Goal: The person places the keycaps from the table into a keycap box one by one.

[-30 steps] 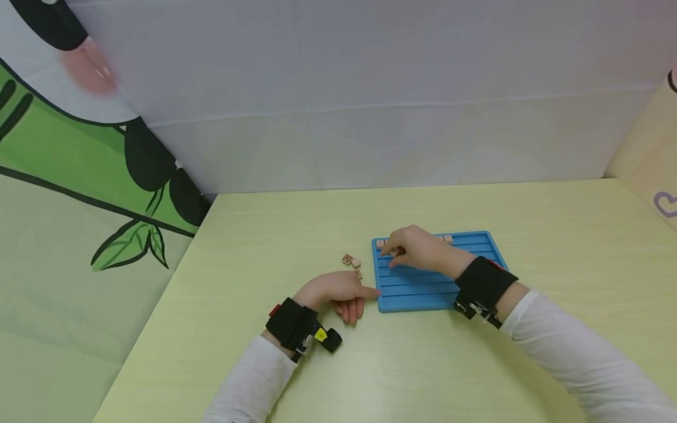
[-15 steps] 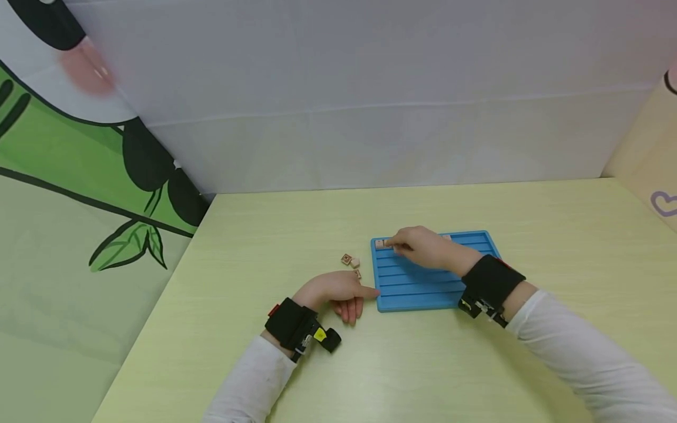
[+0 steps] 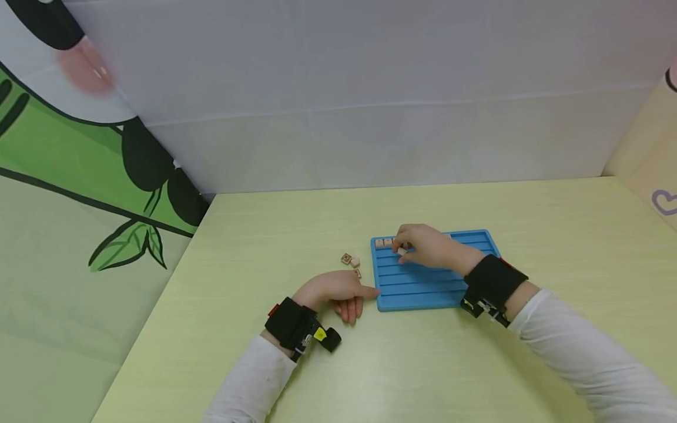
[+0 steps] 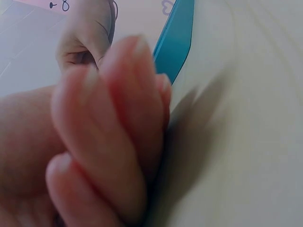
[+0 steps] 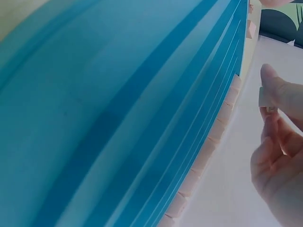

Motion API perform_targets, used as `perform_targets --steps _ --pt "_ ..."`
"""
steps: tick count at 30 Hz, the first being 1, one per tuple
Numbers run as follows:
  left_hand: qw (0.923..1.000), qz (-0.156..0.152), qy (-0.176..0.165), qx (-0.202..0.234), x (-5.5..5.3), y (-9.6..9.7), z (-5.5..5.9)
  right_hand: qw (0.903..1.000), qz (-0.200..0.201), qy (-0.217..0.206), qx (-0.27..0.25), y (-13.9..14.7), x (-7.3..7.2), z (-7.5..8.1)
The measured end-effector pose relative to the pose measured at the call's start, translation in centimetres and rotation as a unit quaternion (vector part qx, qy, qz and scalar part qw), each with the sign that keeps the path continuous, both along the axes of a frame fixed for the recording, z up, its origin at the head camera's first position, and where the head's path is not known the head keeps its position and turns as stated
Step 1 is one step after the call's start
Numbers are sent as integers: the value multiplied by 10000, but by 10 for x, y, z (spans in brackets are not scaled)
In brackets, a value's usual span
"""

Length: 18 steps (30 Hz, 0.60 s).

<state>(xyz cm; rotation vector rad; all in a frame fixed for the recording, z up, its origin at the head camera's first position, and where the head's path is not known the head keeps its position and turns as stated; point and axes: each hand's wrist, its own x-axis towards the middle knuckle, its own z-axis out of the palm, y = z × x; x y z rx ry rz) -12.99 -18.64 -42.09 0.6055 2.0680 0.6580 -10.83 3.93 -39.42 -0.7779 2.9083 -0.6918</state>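
My right hand (image 3: 423,245) is over the far part of a blue ridged tray (image 3: 418,288), pinching a small pale cube (image 3: 402,251) between thumb and fingers. The right wrist view shows the pinched cube (image 5: 265,97) above the tray, with a row of similar cubes (image 5: 204,153) along the tray's far groove. In the head view, two cubes (image 3: 383,243) of that row show left of the hand; the hand covers others. My left hand (image 3: 344,289) lies on the table with relaxed fingers, its thumb at the tray's left edge. Loose cubes (image 3: 347,258) lie just beyond it.
A pale wood-look table (image 3: 285,235) carries everything. A white cloth wall (image 3: 370,147) rises behind its far edge. Printed panels stand at the left (image 3: 79,194) and right (image 3: 650,158). Both wrists wear black straps with small cameras.
My right hand dipped to the tray's far row, then drew back slightly to the right, and a pale cube now shows between its fingertips. The left hand has stayed still.
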Motion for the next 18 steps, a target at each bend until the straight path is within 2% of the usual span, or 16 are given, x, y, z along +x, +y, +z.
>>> perform_targets --steps 9,18 --pt "10000 7 40 -5 -2 1 -2 9989 -234 -367 -183 5 -2 -3" --pt "10000 -11 53 45 -5 4 -2 9982 -56 -344 -483 11 -6 -4"
